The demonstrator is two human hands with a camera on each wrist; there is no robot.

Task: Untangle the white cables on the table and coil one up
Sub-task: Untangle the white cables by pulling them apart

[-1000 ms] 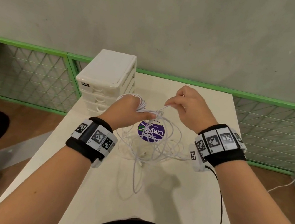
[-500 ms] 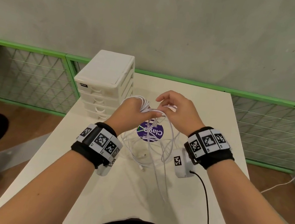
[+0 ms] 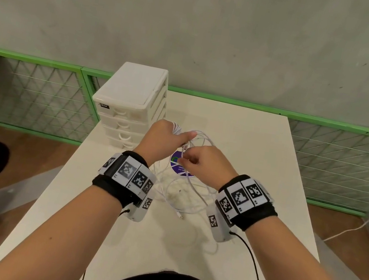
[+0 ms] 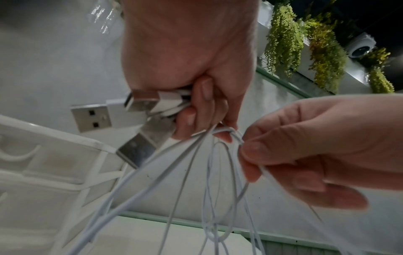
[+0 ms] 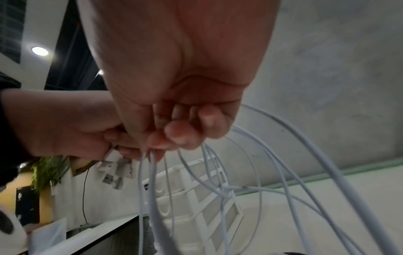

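Note:
Several thin white cables (image 3: 190,191) hang in tangled loops from both hands down to the white table (image 3: 250,150). My left hand (image 3: 167,137) is held above the table and grips a bundle of their USB plugs (image 4: 122,113) in its curled fingers. My right hand (image 3: 201,164), just right of it and nearly touching, pinches one white strand (image 4: 237,139) between thumb and fingers (image 5: 174,136). Loose cable ends (image 3: 178,213) lie on the table under the hands.
A white drawer unit (image 3: 131,104) stands at the table's back left, close to my left hand. A round purple sticker (image 3: 179,166) lies under the cables. Green mesh fencing (image 3: 345,162) runs behind the table. A black wire (image 3: 253,261) trails from my right wrist camera.
My right hand has come down and toward me, from beyond the left hand to just beside it, still pinching a cable. The left hand has kept its grip on the plugs.

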